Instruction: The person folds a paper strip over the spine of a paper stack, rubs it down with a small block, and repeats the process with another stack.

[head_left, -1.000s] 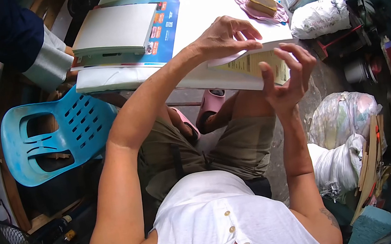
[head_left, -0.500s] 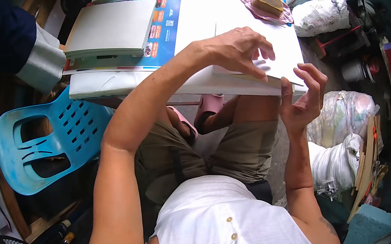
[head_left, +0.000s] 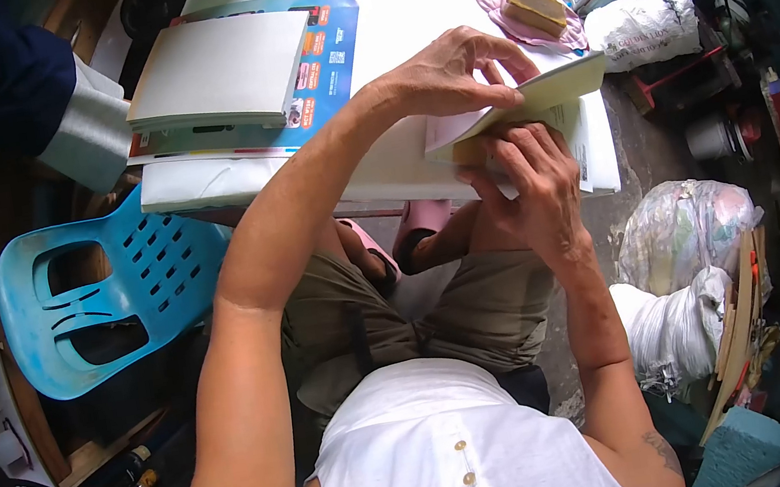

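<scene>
Pinching a thin, curved paper sheet in left hand above smooth white table; resting right hand, fingers bent, just below; cannot tell if gripping.

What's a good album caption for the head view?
Left hand holding a raised page, right hand close by, at a white table.

The paper is pale yellow-green, the chair blue, the cloth pink.

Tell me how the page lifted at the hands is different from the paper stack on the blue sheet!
The lifted page tilts up; the paper stack lies flat. The lifted page looks thin; the paper stack is thick, with many layers. Both are at the same white table.
</scene>
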`<state>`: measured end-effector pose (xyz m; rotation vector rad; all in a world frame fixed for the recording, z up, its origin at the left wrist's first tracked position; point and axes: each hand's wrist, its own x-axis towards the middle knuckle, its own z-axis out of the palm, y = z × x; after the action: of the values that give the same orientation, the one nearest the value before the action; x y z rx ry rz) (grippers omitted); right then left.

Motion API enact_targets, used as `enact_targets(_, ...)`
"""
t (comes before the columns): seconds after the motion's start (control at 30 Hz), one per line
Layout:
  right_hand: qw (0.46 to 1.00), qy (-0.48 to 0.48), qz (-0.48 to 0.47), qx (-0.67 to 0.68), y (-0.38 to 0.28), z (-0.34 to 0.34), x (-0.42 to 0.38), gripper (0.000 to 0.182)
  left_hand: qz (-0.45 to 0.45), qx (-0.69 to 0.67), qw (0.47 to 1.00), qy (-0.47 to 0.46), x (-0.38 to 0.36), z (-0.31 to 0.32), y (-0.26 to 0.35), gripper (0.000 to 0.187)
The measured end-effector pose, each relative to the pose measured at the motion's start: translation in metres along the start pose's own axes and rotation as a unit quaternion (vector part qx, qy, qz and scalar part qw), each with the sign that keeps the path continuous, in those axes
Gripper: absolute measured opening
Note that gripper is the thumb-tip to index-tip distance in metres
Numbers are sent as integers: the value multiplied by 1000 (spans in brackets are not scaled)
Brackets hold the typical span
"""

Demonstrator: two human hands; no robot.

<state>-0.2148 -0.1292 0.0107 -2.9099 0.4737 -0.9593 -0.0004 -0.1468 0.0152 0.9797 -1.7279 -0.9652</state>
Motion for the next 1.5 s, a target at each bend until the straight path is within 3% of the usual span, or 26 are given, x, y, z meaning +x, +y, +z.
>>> enact_targets(0.33, 999, -29, -20, 40, 9, -10, 21, 22, 18, -9, 999, 32, -1, -9, 0, 44)
enact_targets(0.43, 998, -19, -51, -8, 0, -17, 21, 24, 13, 12, 999, 26, 0, -8, 0, 43)
enact_targets(0.57, 986, 7, -59, 153, -52, -56, 3, 30, 34, 51, 994, 94, 0, -8, 3, 49)
enact_targets(0.67, 937, -20, -29, 348, -67, -57, -10, 40, 50, 204, 966, 155, 0, -7, -9, 41)
enact_targets(0.77, 889, -63, 186, 414, -74, -34, -27, 39, 35, 321, 936, 143, -5, -7, -21, 39)
enact_targets(0.8, 844, -76, 269, 457, -74, -29, -30, 38, 8, 326, 937, 126, -7, -6, -20, 39)
enact_targets(0.93, 673, -59, 431, 598, -53, -14, -46, 49, -67, 348, 931, 94, -14, -8, -7, 39)
enact_targets(1.1, 620, -54, 452, 639, -40, -21, -47, 49, -163, 399, 894, 122, -49, 6, 26, 42)
enact_targets(1.23, 631, -76, 458, 622, -31, -30, -43, 51, -209, 422, 863, 182, -96, 16, 47, 51)
enact_targets(1.33, 637, -131, 436, 622, -16, -43, -35, 53, -219, 373, 879, 199, -127, 26, 67, 58)
enact_targets(1.37, 639, -147, 445, 610, -11, -47, -30, 51, -197, 389, 880, 191, -135, 31, 72, 69)
enact_targets(1.5, 663, -200, 389, 607, 21, -49, -16, 48, -168, 406, 870, 224, -143, 54, 73, 80)
